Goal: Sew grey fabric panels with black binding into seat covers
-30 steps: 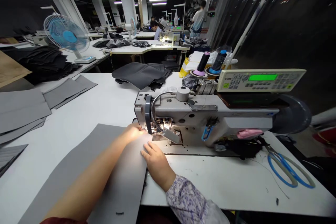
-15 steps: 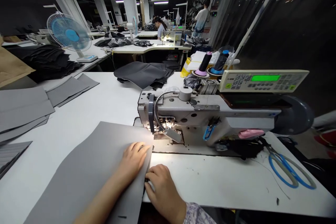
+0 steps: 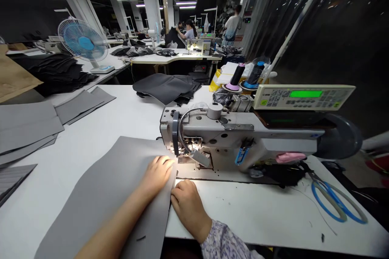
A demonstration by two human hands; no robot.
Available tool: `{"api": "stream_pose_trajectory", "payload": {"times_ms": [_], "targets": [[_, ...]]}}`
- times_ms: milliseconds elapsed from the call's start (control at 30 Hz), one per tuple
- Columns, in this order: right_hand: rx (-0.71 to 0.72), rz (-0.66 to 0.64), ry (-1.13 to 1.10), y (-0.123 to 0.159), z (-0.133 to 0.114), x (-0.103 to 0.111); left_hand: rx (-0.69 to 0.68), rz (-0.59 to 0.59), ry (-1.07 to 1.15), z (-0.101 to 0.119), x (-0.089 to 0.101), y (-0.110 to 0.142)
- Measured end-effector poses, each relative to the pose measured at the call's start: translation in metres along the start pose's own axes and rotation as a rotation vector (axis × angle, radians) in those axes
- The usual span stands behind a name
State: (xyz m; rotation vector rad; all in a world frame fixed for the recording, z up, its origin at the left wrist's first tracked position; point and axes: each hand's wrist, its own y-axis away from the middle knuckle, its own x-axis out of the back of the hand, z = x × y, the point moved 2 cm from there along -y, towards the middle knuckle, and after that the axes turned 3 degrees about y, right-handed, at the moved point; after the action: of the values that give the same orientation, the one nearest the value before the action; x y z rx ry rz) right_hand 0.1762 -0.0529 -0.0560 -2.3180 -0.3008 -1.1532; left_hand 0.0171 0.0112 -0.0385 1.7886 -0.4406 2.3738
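Note:
A large grey fabric panel (image 3: 100,186) lies on the table, its right edge running up to the needle area of the sewing machine (image 3: 209,129). Flat on top of it, near that edge, rests my left hand (image 3: 159,172), fingers stretched toward the presser foot. My right hand (image 3: 189,206) is closed at the panel's right edge, just below the machine bed, with thumb and fingertips pinching the edge. What lies under those fingertips is partly hidden. The lamp on the machine lights the spot where the panel meets the needle area.
Blue-handled scissors (image 3: 337,202) lie at the right. Thread cones (image 3: 237,77) and a control panel (image 3: 304,97) stand behind the machine. Grey pieces (image 3: 27,123) lie at left, dark pieces (image 3: 165,87) at the back. Beyond are a fan (image 3: 83,42) and two co-workers.
The panel has shifted slightly forward toward the machine, and both hands have moved up with it. My right hand's fingers have closed further on the edge. A co-worker behind now lifts a dark piece.

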Motion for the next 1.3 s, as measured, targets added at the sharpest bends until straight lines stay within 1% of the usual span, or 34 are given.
{"api": "stream_pose_trajectory", "payload": {"times_ms": [100, 200, 400, 533, 633, 833, 967, 1067, 1200, 1300], "targets": [[0.001, 0.004, 0.015, -0.007, 0.004, 0.001, 0.006, -0.028, -0.002, -0.001, 0.001, -0.006], [0.004, 0.003, 0.040, -0.012, 0.008, 0.000, -0.029, -0.045, -0.006, -0.001, -0.001, -0.006], [0.029, 0.024, 0.064, -0.024, 0.022, -0.004, -0.048, 0.004, 0.018, -0.004, -0.001, -0.006], [0.054, 0.052, 0.076, -0.035, 0.030, -0.009, -0.064, 0.048, 0.023, -0.010, -0.002, -0.016], [0.027, 0.083, 0.055, -0.043, 0.035, -0.008, -0.054, 0.079, 0.022, -0.013, -0.004, -0.024], [0.030, 0.112, 0.015, -0.053, 0.040, -0.001, -0.011, 0.048, 0.045, -0.014, -0.004, -0.036], [0.036, 0.092, -0.011, -0.057, 0.039, 0.007, 0.036, -0.007, 0.132, -0.015, -0.001, -0.031], [0.023, 0.062, 0.000, -0.059, 0.039, 0.011, 0.058, -0.008, 0.191, -0.019, 0.001, -0.029], [-0.002, 0.031, 0.066, -0.059, 0.041, 0.009, 0.070, -0.024, 0.218, -0.023, 0.003, -0.037], [-0.013, 0.009, 0.102, -0.057, 0.042, 0.005, 0.057, -0.052, 0.255, -0.022, 0.007, -0.046]]}}
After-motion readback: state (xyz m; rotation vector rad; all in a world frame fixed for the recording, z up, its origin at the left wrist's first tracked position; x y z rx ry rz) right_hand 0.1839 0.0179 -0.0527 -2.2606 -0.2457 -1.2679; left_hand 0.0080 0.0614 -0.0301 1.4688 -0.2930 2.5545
